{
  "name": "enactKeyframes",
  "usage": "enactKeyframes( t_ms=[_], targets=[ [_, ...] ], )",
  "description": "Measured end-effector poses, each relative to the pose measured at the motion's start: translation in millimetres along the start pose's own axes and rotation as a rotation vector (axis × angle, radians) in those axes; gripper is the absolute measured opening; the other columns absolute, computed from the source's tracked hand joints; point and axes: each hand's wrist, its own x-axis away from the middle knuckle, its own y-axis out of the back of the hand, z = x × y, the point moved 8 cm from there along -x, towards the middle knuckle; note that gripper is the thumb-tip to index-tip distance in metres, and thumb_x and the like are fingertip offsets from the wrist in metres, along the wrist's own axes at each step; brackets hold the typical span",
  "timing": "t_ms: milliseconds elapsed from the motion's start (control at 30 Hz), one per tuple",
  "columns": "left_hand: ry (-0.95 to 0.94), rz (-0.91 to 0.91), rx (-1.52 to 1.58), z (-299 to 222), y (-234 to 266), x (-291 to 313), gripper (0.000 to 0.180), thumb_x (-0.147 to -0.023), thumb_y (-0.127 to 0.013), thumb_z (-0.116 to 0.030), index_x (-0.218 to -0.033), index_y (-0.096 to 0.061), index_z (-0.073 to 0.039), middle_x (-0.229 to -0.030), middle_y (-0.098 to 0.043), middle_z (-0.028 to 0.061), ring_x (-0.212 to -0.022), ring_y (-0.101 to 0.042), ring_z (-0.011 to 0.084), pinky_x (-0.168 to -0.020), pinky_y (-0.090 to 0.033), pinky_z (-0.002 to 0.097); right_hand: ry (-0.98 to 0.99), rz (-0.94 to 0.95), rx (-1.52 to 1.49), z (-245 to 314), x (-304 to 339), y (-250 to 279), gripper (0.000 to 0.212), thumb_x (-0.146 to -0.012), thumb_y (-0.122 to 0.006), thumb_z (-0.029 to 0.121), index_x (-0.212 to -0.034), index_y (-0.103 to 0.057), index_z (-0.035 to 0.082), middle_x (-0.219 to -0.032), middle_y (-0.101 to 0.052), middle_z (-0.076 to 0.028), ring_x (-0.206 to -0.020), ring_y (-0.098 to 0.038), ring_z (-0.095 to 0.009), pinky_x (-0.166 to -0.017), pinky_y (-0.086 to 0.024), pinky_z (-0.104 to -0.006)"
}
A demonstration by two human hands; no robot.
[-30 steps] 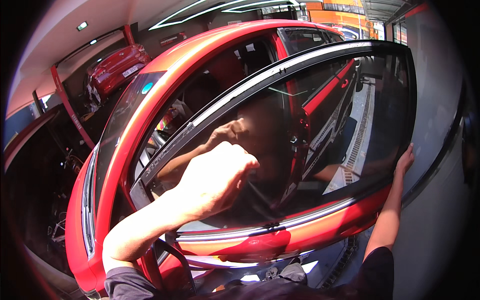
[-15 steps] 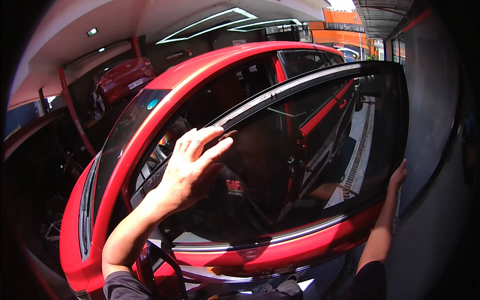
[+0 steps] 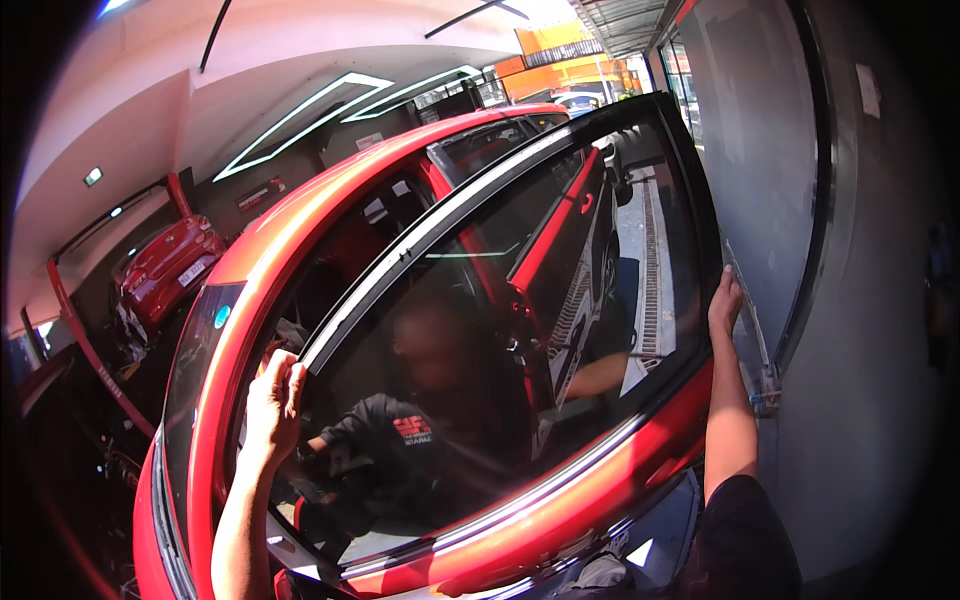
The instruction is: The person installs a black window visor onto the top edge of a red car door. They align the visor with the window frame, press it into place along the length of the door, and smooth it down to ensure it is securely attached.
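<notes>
The open door [image 3: 640, 455] of a red car stands in front of me, its dark window glass [image 3: 450, 330] reflecting a person in a dark shirt. A black window frame [image 3: 672, 140] surrounds the glass, with a pale strip [image 3: 400, 250] along its sloping top. My left hand [image 3: 272, 405] is closed on the low front end of that frame, fingers bent together at its edge. At the door's rear edge, my right hand [image 3: 724, 298] wraps round the frame from outside; some of its fingers are hidden behind it.
The red car body [image 3: 250, 250] lies beyond the door. A grey wall [image 3: 860, 330] runs close on my right. Another red car [image 3: 170, 265] stands at the back left beside a red post [image 3: 100, 350]. A floor grate [image 3: 650, 270] shows through the glass.
My left hand has gone from open above the glass to closed on the frame's front end, lower and further left. The view has swung right; my right hand stays at the rear edge.
</notes>
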Motion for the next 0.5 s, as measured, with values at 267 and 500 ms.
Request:
enactKeyframes(
  t_ms=[267,500],
  targets=[
    [0.159,0.264,0.326,-0.2,-5.0,-0.8,0.014,-0.104,-0.052,-0.019,-0.105,-0.055,-0.006,-0.091,-0.054,0.0021,-0.088,-0.049,0.0103,-0.083,-0.040,0.0263,-0.038,0.017,0.028,8.6,5.4,7.4,0.073,-0.103,-0.035,0.053,-0.093,-0.065,-0.013,-0.095,-0.063,-0.036,-0.095,-0.058,-0.053,-0.085,-0.043,-0.0522],
    [0.256,0.331,0.559,11.6,-2.8,5.7,0.015,-0.100,-0.060,-0.017,-0.109,-0.054,-0.007,-0.097,-0.048,-0.0030,-0.091,-0.042,0.0062,-0.088,-0.034,0.0200,-0.023,0.006,0.048,-2.1,-0.5,-7.0,0.076,-0.102,-0.035,0.056,-0.094,-0.064,-0.014,-0.091,-0.062,-0.037,-0.092,-0.057,-0.054,-0.083,-0.042,-0.0532]
  ],
)
